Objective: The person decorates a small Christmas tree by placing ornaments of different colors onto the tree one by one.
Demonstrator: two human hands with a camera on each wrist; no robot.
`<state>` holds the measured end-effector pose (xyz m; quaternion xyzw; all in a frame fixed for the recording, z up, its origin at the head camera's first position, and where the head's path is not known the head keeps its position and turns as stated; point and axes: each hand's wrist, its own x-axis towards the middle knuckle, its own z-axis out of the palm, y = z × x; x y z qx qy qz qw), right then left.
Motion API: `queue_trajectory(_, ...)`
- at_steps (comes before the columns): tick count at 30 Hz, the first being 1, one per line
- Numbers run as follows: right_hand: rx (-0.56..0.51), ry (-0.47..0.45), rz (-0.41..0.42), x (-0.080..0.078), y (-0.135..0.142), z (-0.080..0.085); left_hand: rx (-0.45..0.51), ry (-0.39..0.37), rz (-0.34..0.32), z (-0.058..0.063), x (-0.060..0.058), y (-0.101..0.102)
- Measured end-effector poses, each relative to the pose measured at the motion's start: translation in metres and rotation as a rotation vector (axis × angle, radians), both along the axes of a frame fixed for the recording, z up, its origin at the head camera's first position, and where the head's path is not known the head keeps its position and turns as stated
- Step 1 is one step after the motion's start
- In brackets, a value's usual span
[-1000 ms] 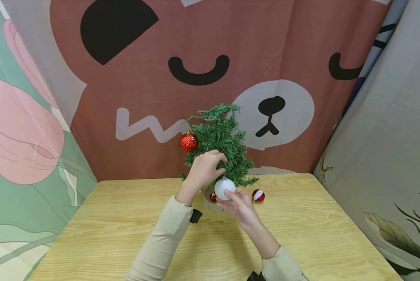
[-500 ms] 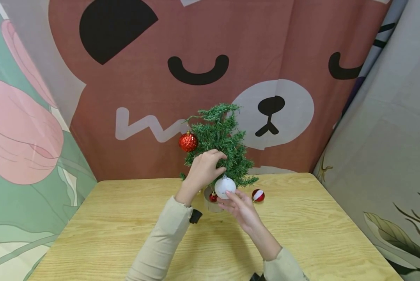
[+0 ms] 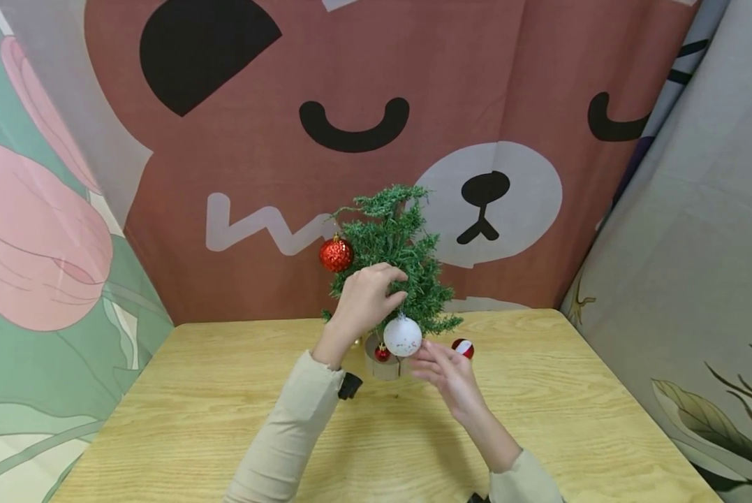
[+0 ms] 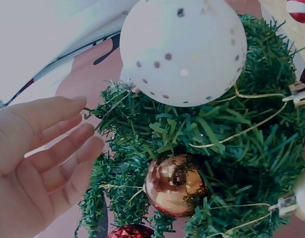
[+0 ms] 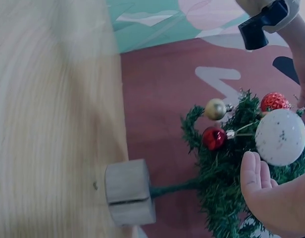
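Observation:
A white speckled Christmas ball (image 3: 403, 336) hangs at the front of a small green Christmas tree (image 3: 422, 272). My left hand (image 3: 366, 297) is just above the ball, beside a branch, its thumb and fingers apart; the left wrist view shows the fingertips close to the branch tip and nothing pinched. Below and right of the ball is my right hand (image 3: 452, 377), fingers extended, the tips close to its lower side; whether they touch it I cannot tell. A shiny copper ball (image 4: 173, 186) hangs among the branches in the left wrist view.
A glittery red ball (image 3: 336, 253) hangs at the tree's left. A small red ball (image 5: 214, 138) and a gold ball (image 5: 215, 109) hang lower. The tree's round wooden base (image 3: 385, 369) stands on the wooden table (image 3: 275, 419). A red-and-white ball (image 3: 463, 348) lies to its right.
My right hand has let go of the white ball and moved a little right and down. The ball stays hanging in place. My left hand has barely moved.

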<state>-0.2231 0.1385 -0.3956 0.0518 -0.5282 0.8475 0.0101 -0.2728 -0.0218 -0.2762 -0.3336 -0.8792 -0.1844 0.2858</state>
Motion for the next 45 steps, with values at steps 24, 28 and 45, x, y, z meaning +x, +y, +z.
queue_trajectory(24, -0.042, 0.100, -0.077, -0.001, 0.028, -0.018, 0.068, 0.149, -0.030, 0.027, 0.002, 0.006)
queue_trajectory(28, -0.033, 0.093, -0.074, -0.002, 0.033, -0.020, 0.092, 0.198, -0.049, 0.032, 0.000, 0.007)
queue_trajectory(45, -0.038, 0.165, -0.024, -0.006, 0.042, -0.030, 0.163, 0.336, -0.021, 0.049, -0.022, 0.007)
